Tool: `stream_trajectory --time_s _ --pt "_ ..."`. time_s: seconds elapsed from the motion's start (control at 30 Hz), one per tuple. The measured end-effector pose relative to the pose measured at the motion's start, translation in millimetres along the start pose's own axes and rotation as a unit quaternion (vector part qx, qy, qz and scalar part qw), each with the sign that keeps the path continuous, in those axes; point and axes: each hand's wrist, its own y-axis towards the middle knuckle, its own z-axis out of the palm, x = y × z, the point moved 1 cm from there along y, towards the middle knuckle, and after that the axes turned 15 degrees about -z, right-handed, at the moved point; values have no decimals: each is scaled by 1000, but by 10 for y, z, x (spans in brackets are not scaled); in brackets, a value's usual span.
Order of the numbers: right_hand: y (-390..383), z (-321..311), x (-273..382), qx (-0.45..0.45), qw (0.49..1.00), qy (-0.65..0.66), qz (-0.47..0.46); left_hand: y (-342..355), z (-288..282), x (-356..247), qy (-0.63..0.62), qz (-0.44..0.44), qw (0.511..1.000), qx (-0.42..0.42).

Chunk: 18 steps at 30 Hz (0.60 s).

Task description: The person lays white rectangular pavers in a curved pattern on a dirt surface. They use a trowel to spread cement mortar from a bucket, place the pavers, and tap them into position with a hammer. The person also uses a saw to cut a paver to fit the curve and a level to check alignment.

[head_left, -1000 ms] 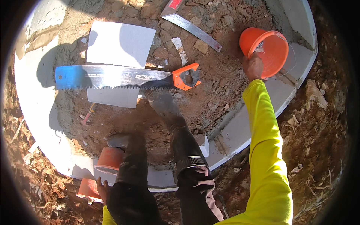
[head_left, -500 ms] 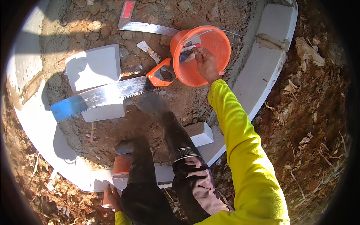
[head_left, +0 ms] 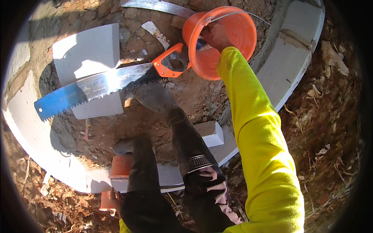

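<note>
An orange bucket (head_left: 235, 54) lies tilted, mouth facing me, with my right hand (head_left: 215, 35) reaching inside; the fingers look curled in shadow, around something I cannot make out. Beside the bucket lies a large handsaw with an orange handle (head_left: 158, 66) and a blue-tipped blade (head_left: 62, 99), across a pale block (head_left: 87, 50). Down at the lower left, my left hand (head_left: 115, 201) is beside a small orange container (head_left: 105, 201); its fingers are mostly shadowed and I cannot tell their grip.
My booted legs (head_left: 182, 136) stand inside a curved pale wall (head_left: 297, 44). Around me are a metal square (head_left: 161, 7), a hammer (head_left: 86, 132), a small block (head_left: 211, 136), another orange container (head_left: 120, 167) and a white scrap (head_left: 155, 33). Rough soil lies outside the wall.
My right hand has carried the bucket leftward to beside the saw handle and now reaches deeper into it. The saw's tip sits lower relative to the handle. The view has shifted.
</note>
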Motion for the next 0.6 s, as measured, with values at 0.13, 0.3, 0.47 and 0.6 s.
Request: stream_trajectory --time_s 0.13,0.3,0.47,0.6 --pt "-150 20 25 -106 994 -12 -32 -99 172 63 -19 -22 1000 3" --pt "-145 -87 -86 3 1000 26 1 -18 192 -42 -19 -21 999 16" --pt "-9 -109 198 88 995 -14 34 29 198 -181 -32 -27 999 15" --pt "-9 -114 287 93 995 -25 13 60 144 -267 -49 -40 998 23"
